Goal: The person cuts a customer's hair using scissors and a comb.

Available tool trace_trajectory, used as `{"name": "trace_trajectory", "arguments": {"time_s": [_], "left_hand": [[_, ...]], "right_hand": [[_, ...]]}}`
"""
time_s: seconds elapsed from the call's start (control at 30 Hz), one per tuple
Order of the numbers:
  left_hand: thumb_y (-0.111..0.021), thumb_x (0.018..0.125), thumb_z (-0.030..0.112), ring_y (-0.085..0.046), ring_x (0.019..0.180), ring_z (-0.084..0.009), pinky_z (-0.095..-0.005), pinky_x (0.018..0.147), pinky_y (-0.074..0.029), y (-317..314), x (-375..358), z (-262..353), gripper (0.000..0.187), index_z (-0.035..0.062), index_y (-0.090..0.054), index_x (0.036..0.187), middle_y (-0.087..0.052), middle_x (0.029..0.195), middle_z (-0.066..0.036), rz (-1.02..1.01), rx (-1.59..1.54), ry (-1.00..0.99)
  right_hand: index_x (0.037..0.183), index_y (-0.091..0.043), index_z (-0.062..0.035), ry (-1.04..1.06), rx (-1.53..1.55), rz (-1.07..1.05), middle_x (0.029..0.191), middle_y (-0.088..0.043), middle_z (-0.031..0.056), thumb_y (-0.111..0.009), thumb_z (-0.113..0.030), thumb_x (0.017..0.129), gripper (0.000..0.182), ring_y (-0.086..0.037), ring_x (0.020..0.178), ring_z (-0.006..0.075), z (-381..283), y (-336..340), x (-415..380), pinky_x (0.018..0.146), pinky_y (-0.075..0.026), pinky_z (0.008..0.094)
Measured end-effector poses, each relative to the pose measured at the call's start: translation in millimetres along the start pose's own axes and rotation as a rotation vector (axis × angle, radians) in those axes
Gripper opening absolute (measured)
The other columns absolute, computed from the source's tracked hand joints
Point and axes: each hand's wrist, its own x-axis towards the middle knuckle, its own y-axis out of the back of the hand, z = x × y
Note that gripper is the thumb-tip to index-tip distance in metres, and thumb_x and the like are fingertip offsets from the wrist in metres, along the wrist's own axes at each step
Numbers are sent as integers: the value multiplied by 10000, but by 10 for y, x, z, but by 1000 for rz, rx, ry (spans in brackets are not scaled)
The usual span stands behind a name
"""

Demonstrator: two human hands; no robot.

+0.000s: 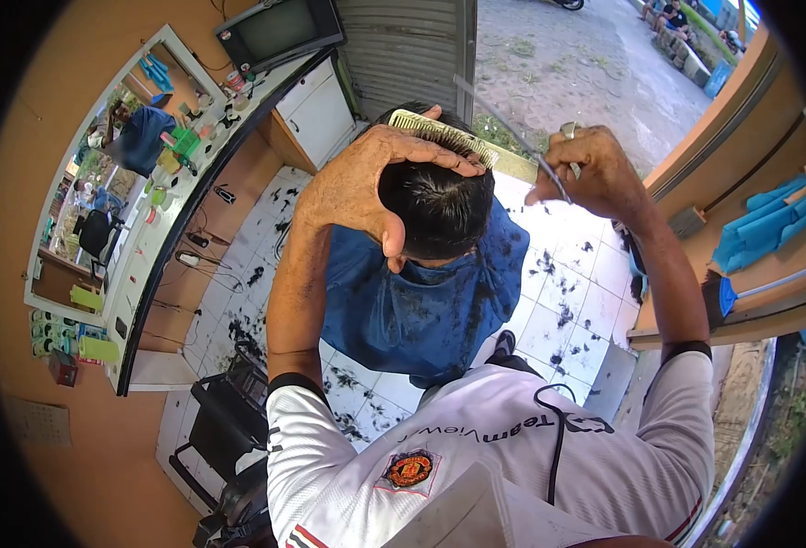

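A seated person's dark-haired head [435, 205] is at the middle, above a blue cape [412, 310] with hair clippings on it. My left hand [357, 178] lies over the top and left side of the head, its fingers along a pale yellow comb [444, 135] and its thumb stretched down apart from them. The comb rests across the far side of the hair. To the right of the head, my right hand [590, 169] is raised, its fingers curled round the handles of metal scissors [554, 178]. A long thin blade points up and left, beyond the comb.
A counter [152, 247] with bottles and tools runs along the left wall under a mirror [111, 173]. An old television [280, 35] stands at its far end. Cut hair lies on the white tiles [563, 315]. Blue cloth [768, 224] hangs at right; a black chair [229, 416] is lower left.
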Motion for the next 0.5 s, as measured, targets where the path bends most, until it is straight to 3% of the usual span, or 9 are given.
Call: {"name": "trace_trajectory", "arguments": {"time_s": [0.07, 0.1, 0.2, 0.27, 0.33, 0.4, 0.47, 0.5], "left_hand": [[-637, 244, 919, -697, 1050, -290, -583, 1206, -160, -2, -6, 16, 1251, 27, -719, 1118, -733, 1103, -102, 3, -22, 7], [-657, 241, 903, -697, 1050, -286, -585, 1207, -154, -1, -6, 44, 1241, 30, -719, 1120, -734, 1100, -101, -8, -11, 31], [-683, 237, 884, -699, 1048, -280, -587, 1208, -148, 10, 2, 48, 1227, 33, -720, 1120, -736, 1096, -98, -11, -2, 38], [-687, 237, 881, -700, 1044, -279, -587, 1208, -147, 9, -15, 18, 1223, 33, -721, 1118, -737, 1095, -95, 1, -11, 29], [-688, 225, 878, -694, 1059, -284, -589, 1207, -148, 26, -15, -41, 1238, 31, -714, 1127, -735, 1102, -93, -20, 27, -42], [-665, 272, 906, -695, 1053, -287, -580, 1205, -163, 2, -12, -65, 1230, 30, -709, 1135, -737, 1101, -82, -4, 29, -36], [-642, 320, 933, -697, 1048, -290, -571, 1203, -178, 13, -13, -39, 1225, 29, -703, 1144, -738, 1101, -72, 13, 33, -35], [-609, 404, 949, -637, 1151, -308, -556, 1197, -191, 44, -22, 24, 1215, 26, -673, 1192, -700, 1186, -106, -33, 0, 14]], "right_hand": [[867, -684, -89, 371, -241, 114, 767, -634, 57, -863, -518, 657, 510, -614, 809, 226, -59, -40, -61, 726, -471, 406], [840, -670, -81, 463, -218, 185, 719, -611, 48, -885, -548, 597, 569, -602, 758, 237, -43, -123, -41, 704, -465, 395], [799, -635, -75, 332, -224, 83, 727, -592, 38, -912, -440, 590, 503, -590, 686, 228, -96, -139, -17, 651, -460, 376], [787, -656, -75, 365, -257, 19, 679, -586, 18, -906, -387, 616, 435, -567, 620, 209, 43, -67, 51, 596, -447, 364], [763, -695, -80, 339, -242, 145, 660, -614, 37, -874, -362, 693, 341, -607, 708, 213, 77, -52, 78, 636, -452, 370], [822, -708, -59, 237, -243, 217, 708, -646, 66, -869, -298, 718, 307, -626, 678, 208, 3, -164, 110, 625, -473, 348], [903, -712, -38, 405, 58, 577, 738, -656, 76, -817, -233, 797, 245, -625, 607, 199, 46, -536, 258, 590, -485, 328], [1006, -694, -13, 330, 180, 417, 766, -663, 84, -748, -182, 861, 229, -618, 556, 181, 46, -615, 246, 538, -488, 291]]}}
